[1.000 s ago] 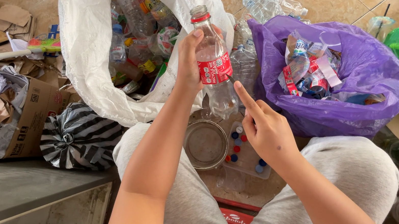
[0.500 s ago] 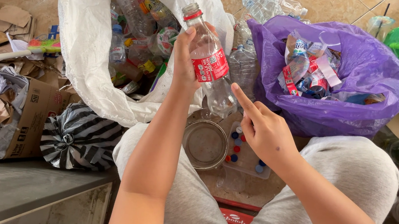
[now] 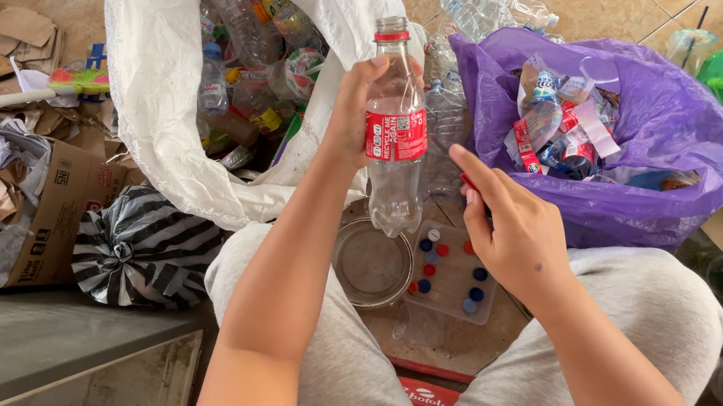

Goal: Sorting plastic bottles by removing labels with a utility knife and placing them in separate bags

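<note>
Left hand [image 3: 357, 111] grips uncapped clear bottle [image 3: 395, 142] upright; right hand [image 3: 511, 232] pinches red cap [image 3: 468, 185] beside it—best dropped squarely into cap tray [image 3: 480, 310] below.

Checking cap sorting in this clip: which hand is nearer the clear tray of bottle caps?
Right. The right hand hovers just above the tray of caps, close over its right side. The left hand is higher up, gripping the plastic bottle.

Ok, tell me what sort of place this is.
Probably an informal recycling sorting spot on a tiled floor: a white sack full of plastic bottles, a purple bag of torn labels, and a tray of loose caps below the clear bottle in the left hand.
</note>
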